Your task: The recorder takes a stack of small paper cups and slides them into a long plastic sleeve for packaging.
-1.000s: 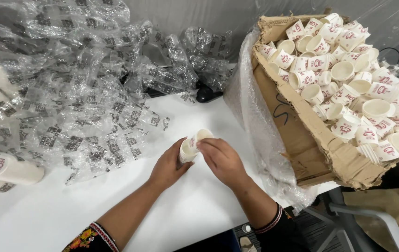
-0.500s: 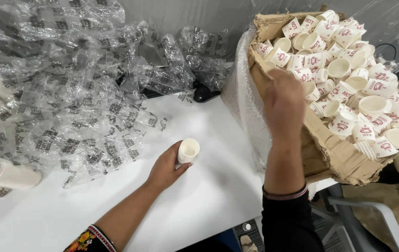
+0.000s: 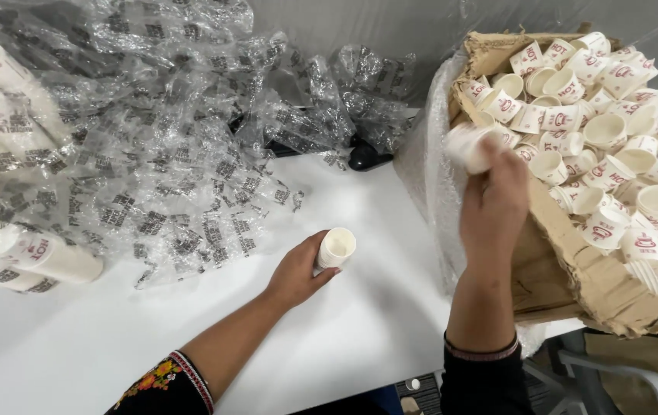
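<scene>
Two hands: the left hand rests on the white desk, the right hand is raised near the cardboard box.
Left hold: the fingers are closed around a short stack of paper cups, standing upright with the mouth up, probably so another cup can drop in.
Right hold: the fingers are clamped on a single cup, lifted beside the box edge; it is blurred, so its print cannot be made out.
Box: it is tilted toward the person, so the loose cups are easy to reach.
Wrappers: empty plastic sleeves are piled at the far left, away from the hands.
Hidden: the right side of the box is cut off, and a dark object behind the sleeves is hard to identify.
</scene>
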